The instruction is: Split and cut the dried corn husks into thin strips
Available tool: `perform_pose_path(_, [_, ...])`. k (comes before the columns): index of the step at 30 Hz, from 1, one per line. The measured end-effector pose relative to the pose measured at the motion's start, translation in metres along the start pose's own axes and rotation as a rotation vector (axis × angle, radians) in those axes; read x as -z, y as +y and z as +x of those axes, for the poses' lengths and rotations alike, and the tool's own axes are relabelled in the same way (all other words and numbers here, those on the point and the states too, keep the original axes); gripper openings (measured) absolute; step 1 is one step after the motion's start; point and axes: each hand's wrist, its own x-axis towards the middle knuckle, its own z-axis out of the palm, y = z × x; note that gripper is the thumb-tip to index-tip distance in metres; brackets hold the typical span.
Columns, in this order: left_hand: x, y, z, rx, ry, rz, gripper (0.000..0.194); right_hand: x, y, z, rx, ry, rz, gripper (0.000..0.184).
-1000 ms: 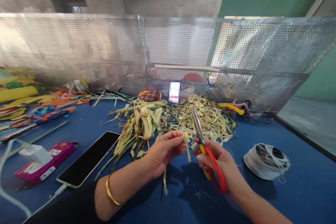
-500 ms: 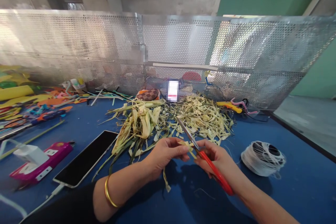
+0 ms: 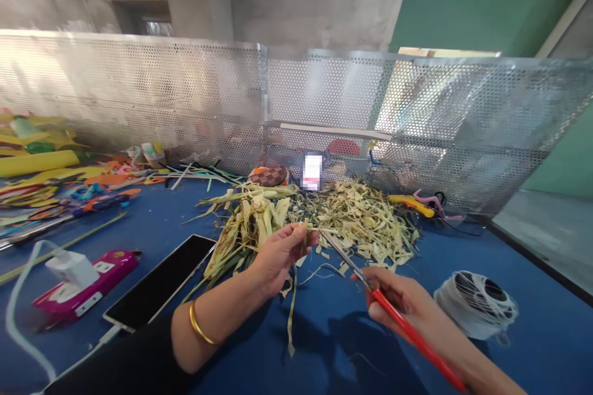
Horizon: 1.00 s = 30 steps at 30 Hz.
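My left hand (image 3: 283, 253) pinches a small piece of pale dried corn husk (image 3: 303, 226) between thumb and fingers; a long thin husk strip (image 3: 291, 315) hangs below it. Red-handled scissors (image 3: 398, 315) are gripped in my right hand (image 3: 393, 296), their blades pointing up and left with the tips close to the held husk. Behind my left hand lies a bunch of long corn husks (image 3: 259, 213). To the right of that bunch spreads a pile of husk clippings (image 3: 365, 216).
A spool of white string (image 3: 475, 305) stands at right. On the left lie a phone (image 3: 160, 284) on a cable and a purple power strip (image 3: 88, 290) with a white plug. A yellow-handled tool (image 3: 411, 202) rests before the perforated metal screen (image 3: 333, 92). Colourful scraps (image 3: 92, 182) fill the far left.
My left hand has moved slightly up and left with the husk. My right hand has drawn right and down, apart from the left, and the scissors' handles now reach lower right.
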Motion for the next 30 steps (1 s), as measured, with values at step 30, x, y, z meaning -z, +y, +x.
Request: perform_pose_path(30, [-0.006,-0.006,-0.008,0.043,0.049,-0.004,0.01,-0.004,0.012,0.009,-0.04,0.068,-0.291,0.036])
